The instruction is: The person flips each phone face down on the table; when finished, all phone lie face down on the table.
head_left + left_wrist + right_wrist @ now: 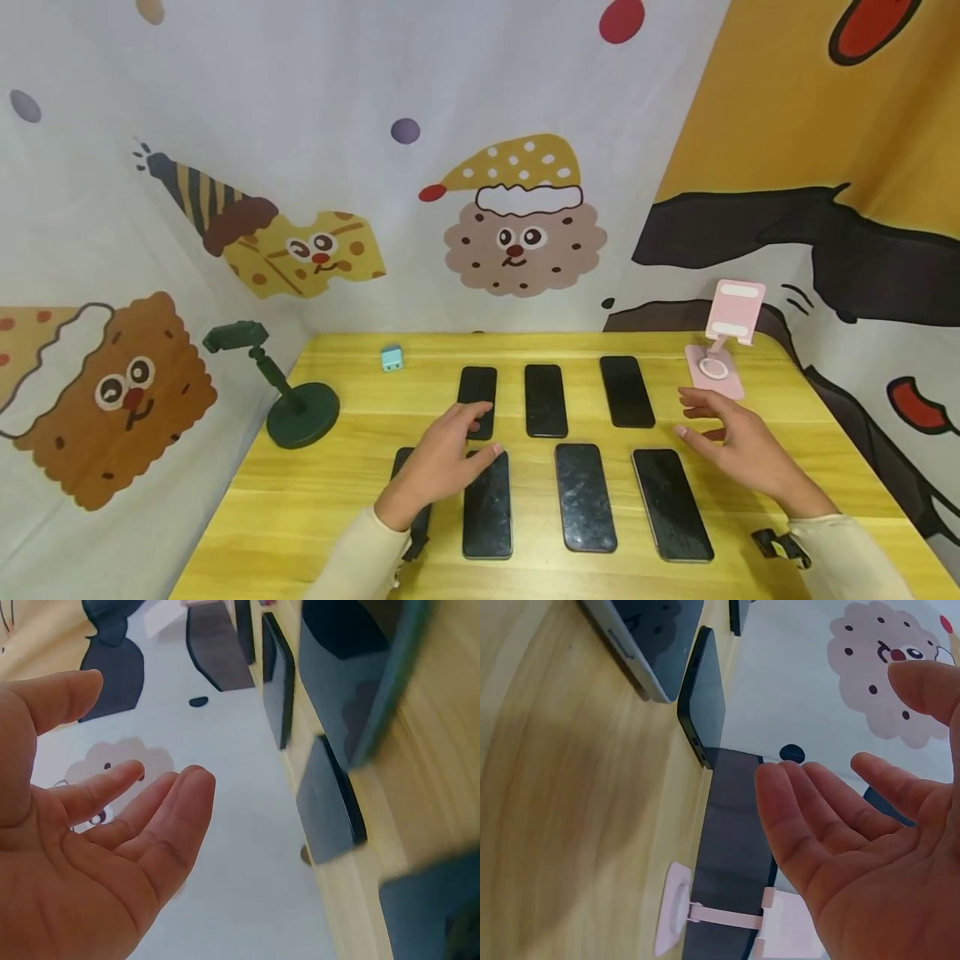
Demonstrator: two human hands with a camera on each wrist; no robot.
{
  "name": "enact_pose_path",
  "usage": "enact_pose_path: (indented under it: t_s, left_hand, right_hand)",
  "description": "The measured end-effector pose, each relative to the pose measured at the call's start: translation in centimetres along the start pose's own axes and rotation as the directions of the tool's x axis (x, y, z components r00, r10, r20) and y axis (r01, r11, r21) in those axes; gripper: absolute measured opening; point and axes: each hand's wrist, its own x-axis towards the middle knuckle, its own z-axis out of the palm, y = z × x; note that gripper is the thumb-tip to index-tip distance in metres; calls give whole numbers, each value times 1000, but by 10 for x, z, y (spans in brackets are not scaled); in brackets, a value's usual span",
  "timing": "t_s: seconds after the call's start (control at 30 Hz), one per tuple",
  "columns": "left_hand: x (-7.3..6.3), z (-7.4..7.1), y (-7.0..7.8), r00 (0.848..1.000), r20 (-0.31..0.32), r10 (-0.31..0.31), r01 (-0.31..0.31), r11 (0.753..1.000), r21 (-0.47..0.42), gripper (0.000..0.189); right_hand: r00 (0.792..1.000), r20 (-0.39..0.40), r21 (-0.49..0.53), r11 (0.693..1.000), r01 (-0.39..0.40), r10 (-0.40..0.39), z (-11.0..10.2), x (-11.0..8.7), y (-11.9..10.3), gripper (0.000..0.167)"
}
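Observation:
Several dark smartphones lie face up on a yellow wood-grain table (pixel 360 517) in two rough rows. My left hand (pixel 442 454) hovers with relaxed fingers over the left phones, partly covering the back-left phone (pixel 480 383), the front-left phone (pixel 487 517) and another phone (pixel 402 458) under the wrist. To the right, my right hand (pixel 738 446) hangs in the air, holding nothing, near the back-right phone (pixel 627 392) and the front-right phone (pixel 672 504). Between the hands lie a back-middle phone (pixel 545 400) and a front-middle phone (pixel 585 497). Both wrist views show loosely bent fingers and bare palms.
A dark green phone stand (pixel 303 414) with a round base is at the left. Near the back edge sits a small light-blue charger block (pixel 392 358). A pink folding stand (pixel 735 310) stands at the back right. A cartoon-printed cloth (pixel 345 100) hangs behind the table.

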Motion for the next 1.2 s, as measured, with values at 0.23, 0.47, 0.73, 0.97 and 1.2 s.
enact_pose_path:
  t_s: [0.23, 0.47, 0.73, 0.97, 1.2]
  left_hand:
    - [11, 19, 20, 996, 89, 3, 12, 988, -156, 59]
    - [23, 47, 44, 969, 248, -19, 111, 925, -363, 54]
    - [36, 82, 66, 947, 312, -72, 229, 833, -503, 50]
    - [42, 110, 84, 937, 322, -136, 294, 804, -517, 53]
    - [44, 131, 103, 928, 328, -179, 327, 813, -482, 59]
  right_hand:
    - [996, 51, 82, 994, -77, 73, 3, -1, 4, 54]
    - [964, 186, 365, 898, -246, 189, 8, -2, 9, 57]
    - [923, 259, 437, 817, -375, 285, 12, -11, 6, 64]
    - [911, 266, 413, 816, -404, 317, 16, -22, 10, 61]
    - [889, 294, 411, 793, -450, 352, 23, -36, 11, 62]
